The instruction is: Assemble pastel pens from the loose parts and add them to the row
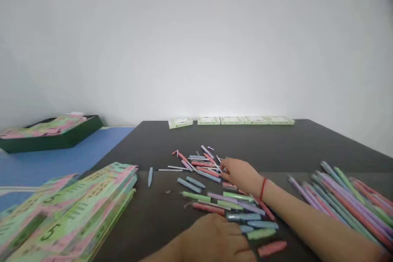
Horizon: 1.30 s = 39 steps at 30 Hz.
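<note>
Our left hand (216,235), fingers slightly spread, is resting beside the pens (245,216) near its fingertips, seemingly to steady them, while our right hand (241,173), fingers curled, is reaching the parts (203,164) at its fingertips, any grip by either being hidden.

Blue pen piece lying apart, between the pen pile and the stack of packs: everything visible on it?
The blue pen piece is a slim, pale-blue tube, plastic by its look, blunt at the far end and tapering toward the person. It lies flat on the dark tabletop, left of the pen pile and right of the stack of packs. A thin white stick ends close beside it, apparently not touching. Any markings are too small to tell.
</note>
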{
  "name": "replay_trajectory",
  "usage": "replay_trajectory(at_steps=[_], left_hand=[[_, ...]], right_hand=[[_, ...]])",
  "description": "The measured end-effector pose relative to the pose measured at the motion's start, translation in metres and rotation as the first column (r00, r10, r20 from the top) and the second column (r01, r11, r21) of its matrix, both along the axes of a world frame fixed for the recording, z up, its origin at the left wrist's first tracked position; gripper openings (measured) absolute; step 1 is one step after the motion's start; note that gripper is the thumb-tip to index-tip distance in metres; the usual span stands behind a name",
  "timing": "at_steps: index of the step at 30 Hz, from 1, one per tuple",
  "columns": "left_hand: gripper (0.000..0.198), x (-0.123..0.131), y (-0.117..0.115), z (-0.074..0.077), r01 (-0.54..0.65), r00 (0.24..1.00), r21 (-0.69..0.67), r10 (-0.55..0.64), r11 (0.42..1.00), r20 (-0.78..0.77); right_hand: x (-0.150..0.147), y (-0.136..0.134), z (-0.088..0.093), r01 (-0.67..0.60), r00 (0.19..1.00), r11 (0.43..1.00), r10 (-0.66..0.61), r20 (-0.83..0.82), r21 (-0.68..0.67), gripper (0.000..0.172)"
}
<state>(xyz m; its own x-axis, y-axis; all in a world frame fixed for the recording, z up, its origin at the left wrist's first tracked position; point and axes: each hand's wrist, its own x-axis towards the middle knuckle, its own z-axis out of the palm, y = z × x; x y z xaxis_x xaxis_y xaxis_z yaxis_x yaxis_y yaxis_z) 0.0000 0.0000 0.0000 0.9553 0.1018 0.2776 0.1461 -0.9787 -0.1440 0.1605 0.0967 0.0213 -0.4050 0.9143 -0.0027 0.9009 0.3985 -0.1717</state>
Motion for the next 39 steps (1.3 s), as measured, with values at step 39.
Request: replay_trajectory(at_steps=[39], left_hand=[[0.009, -0.001, 0.002, 0.000, -0.012, 0.587, -0.780, 0.636, 0.626, 0.501]], right_hand=[[-0.005, -0.024, 0.031, -0.224, 0.925, 0.958, 0.152, -0.347, -0.178, 0.026]])
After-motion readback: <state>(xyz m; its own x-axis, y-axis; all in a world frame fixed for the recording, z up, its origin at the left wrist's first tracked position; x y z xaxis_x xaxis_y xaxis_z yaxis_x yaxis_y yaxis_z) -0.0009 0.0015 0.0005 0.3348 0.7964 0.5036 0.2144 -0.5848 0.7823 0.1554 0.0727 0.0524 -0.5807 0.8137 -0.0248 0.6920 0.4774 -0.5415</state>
